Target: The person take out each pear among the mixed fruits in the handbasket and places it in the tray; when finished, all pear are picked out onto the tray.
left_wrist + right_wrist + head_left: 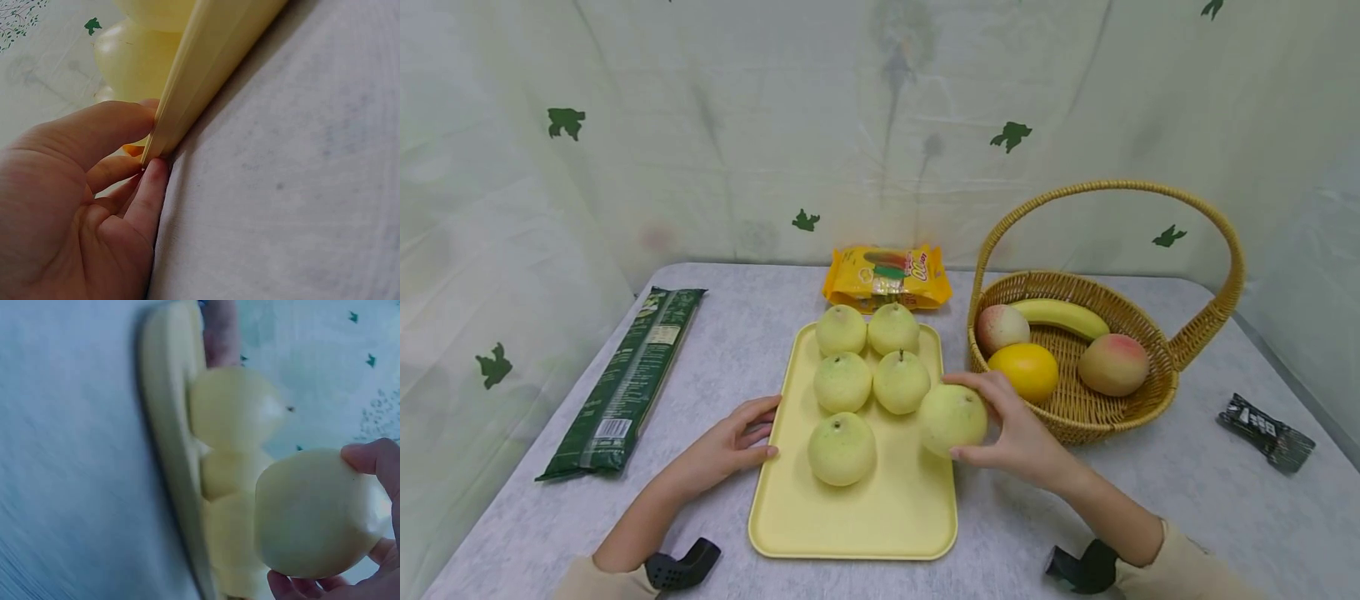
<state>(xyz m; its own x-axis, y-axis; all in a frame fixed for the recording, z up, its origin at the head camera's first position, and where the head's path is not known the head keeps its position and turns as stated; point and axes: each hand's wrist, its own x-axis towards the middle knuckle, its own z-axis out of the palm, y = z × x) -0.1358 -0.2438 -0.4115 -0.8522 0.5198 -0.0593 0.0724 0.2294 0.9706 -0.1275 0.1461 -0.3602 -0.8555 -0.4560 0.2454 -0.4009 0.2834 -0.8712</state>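
My right hand [1018, 433] grips a round, pale yellow-green pear [953, 421], thumb and fingers on opposite sides. In the head view this pear overlaps the right rim of a yellow tray [880, 521]; the right wrist view shows it apart from the pears beyond. On the tray sit two rows of two pears, with one more pear [842, 448] in front on the left. My left hand [733, 437] is at the tray's left edge. Up close in the left wrist view, its thumb [128, 120] and fingers pinch the rim.
Right of the tray stands a wicker basket [1093, 429] with a tall handle, holding a banana, a lemon and two peaches. A yellow packet [887, 277] lies behind the tray, a long green packet [625, 383] at left, and a small black wrapper [1266, 433] at far right.
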